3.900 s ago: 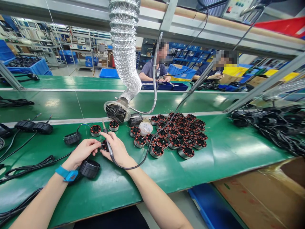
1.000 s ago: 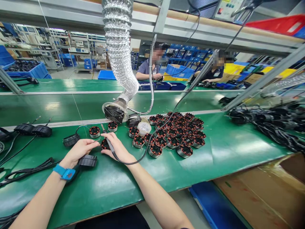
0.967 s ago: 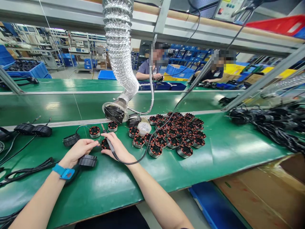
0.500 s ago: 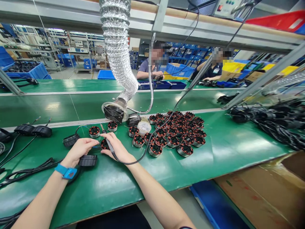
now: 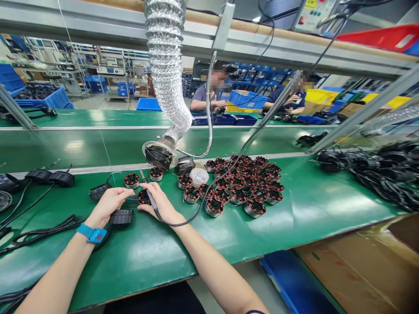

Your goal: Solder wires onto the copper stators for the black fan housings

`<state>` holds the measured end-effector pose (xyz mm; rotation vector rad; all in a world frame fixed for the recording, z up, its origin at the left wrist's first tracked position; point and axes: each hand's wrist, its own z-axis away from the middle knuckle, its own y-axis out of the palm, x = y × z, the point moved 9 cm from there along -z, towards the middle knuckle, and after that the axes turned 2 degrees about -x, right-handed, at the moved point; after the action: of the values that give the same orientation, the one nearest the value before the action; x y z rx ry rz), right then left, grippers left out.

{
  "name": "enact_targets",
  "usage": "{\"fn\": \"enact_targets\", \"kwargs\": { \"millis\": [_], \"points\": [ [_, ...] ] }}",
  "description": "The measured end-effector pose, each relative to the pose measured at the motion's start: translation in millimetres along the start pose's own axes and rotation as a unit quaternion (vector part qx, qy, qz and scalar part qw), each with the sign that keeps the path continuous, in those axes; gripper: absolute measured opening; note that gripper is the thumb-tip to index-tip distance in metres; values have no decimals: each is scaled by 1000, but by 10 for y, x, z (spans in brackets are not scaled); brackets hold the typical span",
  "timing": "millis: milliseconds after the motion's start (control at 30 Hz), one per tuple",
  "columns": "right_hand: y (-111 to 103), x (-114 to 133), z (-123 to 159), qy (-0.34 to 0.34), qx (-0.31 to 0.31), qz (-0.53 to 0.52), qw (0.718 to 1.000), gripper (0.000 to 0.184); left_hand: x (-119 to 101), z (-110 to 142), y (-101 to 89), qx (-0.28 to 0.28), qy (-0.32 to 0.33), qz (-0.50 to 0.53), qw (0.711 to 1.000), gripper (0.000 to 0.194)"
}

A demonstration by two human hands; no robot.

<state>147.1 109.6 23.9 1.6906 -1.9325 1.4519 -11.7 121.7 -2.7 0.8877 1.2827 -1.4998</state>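
Observation:
My left hand is closed in a pinch beside a copper-wound motor stator; whatever its fingertips hold is too small to make out. A short blue wire shows just below those fingers. Under this hand sits a round black motor cover. My right hand grips a soldering iron with a dark cable, its tip pointing up and away. The thumb and fingers of that hand also reach around the stator. Another stator stands just beyond, beside a black cover with wires attached.
Many stators crowd the bench to the right, near a round whitish container. A fume extractor fan hangs from a silver duct. Black cables lie at left, more at right. Two people sit across the bench.
The view has shifted slightly, so the bench appears a little further right. Both hands keep nearly the same pose at the stator. One person opposite has raised a hand.

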Motion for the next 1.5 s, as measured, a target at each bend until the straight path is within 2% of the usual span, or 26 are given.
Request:
{"fn": "enact_targets", "kwargs": {
  "millis": [133, 267, 367, 433, 467, 500, 567, 633, 700, 767, 833, 900, 967, 1033, 1100, 1233, 1300, 1400, 1500],
  "points": [
    [-17, -35, -22, -3, -37, 36, 999, 75, -44, -47, -341, -100, 30, -12, 994, 59],
    [-171, 25, -13, -17, -106, 66, 992, 59, -147, 35, -677, -204, 59, -57, 976, 52],
    [-281, 93, 3, -26, -155, 85, 984, 44, -449, 321, -890, -317, 148, -98, 932, 48],
    [-358, 146, 20, -36, -192, 95, 976, 36, -692, 531, -903, -356, 219, -124, 900, 47],
    [-399, 173, 33, -41, -212, 96, 972, 33, -806, 574, -825, -336, 250, -155, 895, 45],
    [-439, 199, 47, -46, -232, 96, 967, 31, -904, 567, -682, -287, 276, -203, 895, 42],
    [-517, 248, 80, -55, -265, 91, 958, 29, -977, 464, -285, -144, 305, -331, 881, 36],
    [-592, 292, 114, -63, -292, 83, 951, 29, -867, 307, 51, -15, 287, -459, 840, 31],
    [-668, 337, 149, -72, -318, 72, 943, 28, -713, 140, 212, 53, 251, -552, 793, 30],
    [-746, 387, 183, -83, -347, 62, 932, 27, -608, 12, 285, 90, 236, -606, 755, 30],
    [-813, 435, 212, -92, -374, 52, 921, 27, -552, -69, 316, 109, 240, -629, 732, 29],
    [-857, 470, 228, -94, -391, 42, 915, 26, -530, -136, 306, 110, 246, -632, 727, 30],
    [-878, 495, 233, -91, -397, 32, 913, 26, -548, -243, 241, 85, 245, -631, 731, 33],
    [-882, 520, 237, -87, -395, 26, 914, 27, -613, -430, 132, 45, 233, -634, 736, 35],
    [-883, 545, 248, -85, -393, 24, 915, 28, -728, -720, -9, 3, 204, -640, 741, 37],
    [-879, 556, 286, -72, -395, 23, 916, 29, -1130, -1520, -293, -84, 147, -637, 752, 45],
    [-866, 521, 298, -56, -396, 22, 916, 29, -1345, -1950, -357, -112, 139, -633, 753, 49],
    [-836, 435, 319, -26, -407, 19, 913, 28, -1534, -2521, -297, -123, 143, -626, 757, 51],
    [-790, 361, 345, -1, -422, 20, 907, 24, -1507, -2924, -61, -100, 156, -620, 763, 45]
  ]
}}
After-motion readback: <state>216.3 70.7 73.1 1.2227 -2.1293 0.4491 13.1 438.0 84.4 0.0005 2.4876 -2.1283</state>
